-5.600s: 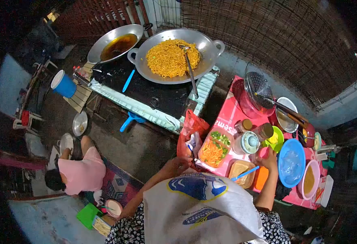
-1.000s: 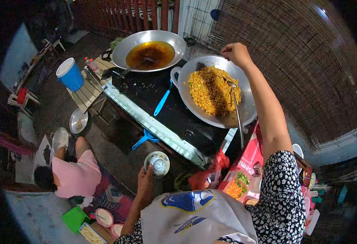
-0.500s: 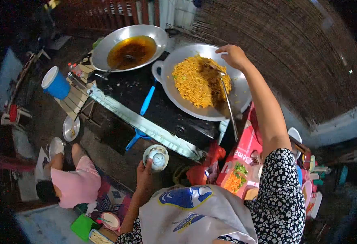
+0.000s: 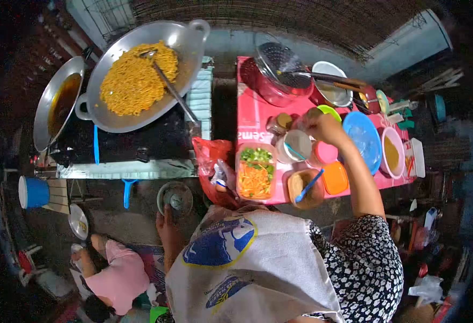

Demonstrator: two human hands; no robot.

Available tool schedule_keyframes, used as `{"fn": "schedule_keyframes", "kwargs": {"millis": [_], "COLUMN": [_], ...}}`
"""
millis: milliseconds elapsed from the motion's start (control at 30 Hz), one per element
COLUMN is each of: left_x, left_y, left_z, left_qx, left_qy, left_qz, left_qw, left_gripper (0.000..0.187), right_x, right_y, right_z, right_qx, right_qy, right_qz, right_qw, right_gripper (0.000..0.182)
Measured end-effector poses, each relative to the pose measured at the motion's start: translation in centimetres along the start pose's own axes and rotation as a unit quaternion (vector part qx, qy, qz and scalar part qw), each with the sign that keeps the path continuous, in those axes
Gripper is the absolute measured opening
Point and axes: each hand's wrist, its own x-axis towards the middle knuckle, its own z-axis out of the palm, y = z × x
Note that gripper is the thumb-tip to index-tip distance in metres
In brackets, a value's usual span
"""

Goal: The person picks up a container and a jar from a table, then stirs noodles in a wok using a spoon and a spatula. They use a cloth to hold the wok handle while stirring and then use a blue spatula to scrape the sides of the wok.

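Note:
My left hand (image 4: 167, 222) grips the rim of a small round bowl (image 4: 183, 188) with a pale rounded thing inside that I cannot make out. My right hand (image 4: 325, 129) is over the jars on the red-covered table (image 4: 247, 116), its fingers blurred and partly hidden. Close to it are a brown-lidded jar (image 4: 282, 121), a clear tub (image 4: 295, 146) with a teal spoon handle and a pink-lidded jar (image 4: 325, 153). On the left, a large wok (image 4: 185, 51) holds yellow noodles (image 4: 134, 86), with a long-handled ladle (image 4: 173, 91) resting in them.
A second wok (image 4: 40, 129) holds dark oil. Chopped carrot and greens fill a container (image 4: 257, 196) beside a red plastic bag (image 4: 209, 156). A blue bowl (image 4: 363, 142), pink bowl (image 4: 400, 169) and strainer (image 4: 285, 64) stand right. A person in pink (image 4: 120, 277) crouches lower left.
My view has turned right, bringing the red table into full sight. My right hand has moved from above the noodle wok to the jars. The small bowl stays in my left hand.

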Motion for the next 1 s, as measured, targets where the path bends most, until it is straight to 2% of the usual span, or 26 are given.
{"fn": "schedule_keyframes", "kwargs": {"millis": [33,100,133,233,267,300,333,433,467,533,667,700,733,767,800,833,867,900,967,1000], "left_x": [-0.6,-0.8,-1.1,-1.4,-2.0,-2.8,-3.4,-4.0,-4.0,-3.6,-1.5,-0.8,-1.0,-0.6,-2.1,-3.9,-6.0,-5.2,-5.2,-4.5], "left_y": [0.4,-0.8,-1.2,-2.4,-2.4,-1.6,-1.3,-2.4,-2.8,-3.9,-7.5,-9.5,-9.3,-8.8,-6.4,-4.4,-2.9,-1.5,0.0,-2.3], "left_z": [0.6,1.9,1.9,2.6,2.9,3.7,4.2,3.7,3.4,2.6,-0.1,-1.7,-2.1,-2.2,-0.5,0.6,0.8,2.5,3.9,1.9], "left_qx": [-0.009,0.005,0.02,0.01,0.009,0.021,0.032,0.068,0.064,-0.033,-0.036,0.101,0.235,0.227,0.126,0.019,0.307,0.292,0.059,0.152], "left_qy": [0.007,-0.023,-0.049,-0.022,-0.021,0.0,0.022,0.042,0.047,-0.022,0.015,0.007,0.004,0.016,0.017,0.016,-0.005,0.002,0.004,-0.033], "left_qz": [-0.02,0.004,0.027,0.032,0.035,0.001,-0.034,-0.024,-0.021,0.038,0.036,0.127,0.214,0.219,0.115,0.012,0.175,0.173,0.038,0.182], "left_qw": [1.0,1.0,0.998,0.999,0.999,1.0,0.999,0.996,0.997,0.998,0.999,0.987,0.948,0.949,0.985,1.0,0.935,0.94,0.998,0.971], "left_gripper": [0.036,0.035,0.034,0.032,0.032,0.032,0.033,0.037,0.037,0.039,0.037,0.035,0.034,0.034,0.032,0.031,0.029,0.029,0.029,0.031], "right_x": [-1.1,-3.7,-3.7,-1.9,-1.6,-1.3,-1.6,-1.7,-1.8,-1.4,-1.6,-1.8,-2.1,-1.9,-2.0,-2.4,-2.7,-1.4,-1.5,-1.8], "right_y": [0.2,6.1,5.2,1.6,0.6,0.1,0.6,0.6,0.7,0.0,0.1,0.3,0.1,-0.3,-1.0,-0.7,-0.4,0.2,0.5,0.9], "right_z": [2.0,8.7,8.6,9.2,9.0,8.8,9.3,10.4,10.8,10.0,10.4,11.0,11.4,10.9,10.5,11.0,11.5,10.5,9.9,10.7], "right_qx": [-0.008,-0.077,-0.074,-0.094,-0.137,-0.181,-0.144,-0.12,-0.145,-0.151,-0.183,-0.18,-0.181,-0.175,-0.162,-0.152,-0.143,-0.15,-0.154,-0.139], "right_qy": [-0.117,-0.087,-0.085,-0.114,-0.14,-0.165,-0.155,-0.149,-0.141,-0.147,-0.154,-0.153,-0.139,-0.134,-0.127,-0.12,-0.114,-0.12,-0.117,-0.111], "right_qz": [0.182,0.157,0.157,0.183,0.178,0.173,0.13,0.15,0.128,0.127,0.115,0.091,0.091,0.106,0.113,0.096,0.08,0.085,0.079,0.066], "right_qw": [0.976,0.981,0.981,0.972,0.964,0.954,0.969,0.97,0.971,0.969,0.964,0.967,0.969,0.97,0.972,0.976,0.98,0.978,0.978,0.982], "right_gripper": [0.014,0.014,0.014,0.016,0.016,0.016,0.016,0.016,0.015,0.016,0.016,0.015,0.015,0.015,0.016,0.017,0.017,0.017,0.017,0.016]}}
